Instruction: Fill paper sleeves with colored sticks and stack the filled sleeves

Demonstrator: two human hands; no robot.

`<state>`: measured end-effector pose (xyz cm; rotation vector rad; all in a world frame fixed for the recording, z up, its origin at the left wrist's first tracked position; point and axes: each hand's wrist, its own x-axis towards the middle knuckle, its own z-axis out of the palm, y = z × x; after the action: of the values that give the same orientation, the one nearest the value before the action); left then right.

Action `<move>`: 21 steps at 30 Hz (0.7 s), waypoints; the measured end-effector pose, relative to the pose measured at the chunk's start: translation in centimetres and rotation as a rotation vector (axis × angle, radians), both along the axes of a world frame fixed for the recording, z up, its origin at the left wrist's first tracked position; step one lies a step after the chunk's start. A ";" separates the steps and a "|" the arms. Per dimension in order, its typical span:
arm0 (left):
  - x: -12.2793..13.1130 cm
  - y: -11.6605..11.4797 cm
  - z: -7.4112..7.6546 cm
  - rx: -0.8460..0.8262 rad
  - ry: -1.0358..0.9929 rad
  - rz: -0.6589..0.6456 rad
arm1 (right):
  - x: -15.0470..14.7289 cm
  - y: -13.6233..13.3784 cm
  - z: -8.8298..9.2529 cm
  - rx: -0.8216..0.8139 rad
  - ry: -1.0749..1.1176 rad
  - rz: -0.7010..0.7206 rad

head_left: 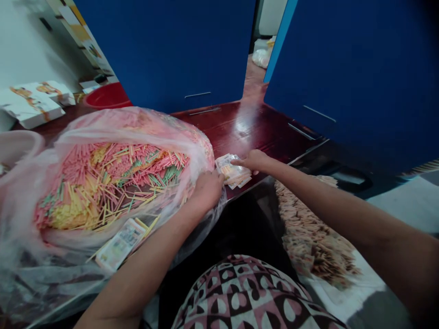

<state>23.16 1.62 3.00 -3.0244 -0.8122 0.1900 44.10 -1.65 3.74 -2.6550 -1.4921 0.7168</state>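
Left hand (206,189) grips bag (137,123); right hand (255,161) touches packets (235,174)

Left hand (206,188): you gripped the plastic bag (137,121) of coloured sticks (113,178).
Right hand (255,161): you touched small packets (236,173) on the counter (240,128).

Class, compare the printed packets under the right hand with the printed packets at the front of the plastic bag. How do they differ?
The fanned packets lie on the bare table, touched by the right hand; the front packets lie amid folds of the plastic bag, untouched. The fanned packets spread unevenly; the front packets sit squared. Both are pale and printed.
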 end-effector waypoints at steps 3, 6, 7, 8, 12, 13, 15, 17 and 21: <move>0.2 -0.4 0.0 -0.007 -0.014 -0.005 | -1.3 0.4 0.1 0.003 0.047 0.026; 0.2 -0.6 -0.2 -0.003 -0.038 -0.013 | -2.2 0.9 -0.1 0.036 0.106 0.033; 0.2 -0.7 -0.4 0.002 -0.047 -0.015 | -2.3 1.0 -0.3 0.047 0.118 0.029; 0.2 -0.7 -0.5 0.006 -0.055 -0.016 | -2.4 1.2 -0.5 0.062 0.134 0.029; -0.1 -0.5 -1.2 -0.005 -0.084 -0.019 | -2.5 1.5 -1.6 0.222 0.294 0.037; -0.2 -0.4 -1.3 -0.017 -0.096 -0.017 | -2.5 1.3 -1.8 0.250 0.323 0.020; -0.4 -0.1 -1.1 -0.069 -0.129 0.011 | -2.4 0.8 -2.1 0.283 0.375 -0.058; -0.7 0.5 -0.7 -0.135 -0.153 0.046 | -2.0 -0.2 -2.1 0.349 0.512 -0.149; -0.2 2.3 0.2 -0.392 -0.420 0.180 | -1.2 -2.2 -1.6 0.695 0.894 -0.247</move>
<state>22.98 3.96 3.15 -3.4097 -1.2041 -0.3427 42.91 -3.83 2.12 -1.6047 -0.8963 0.9449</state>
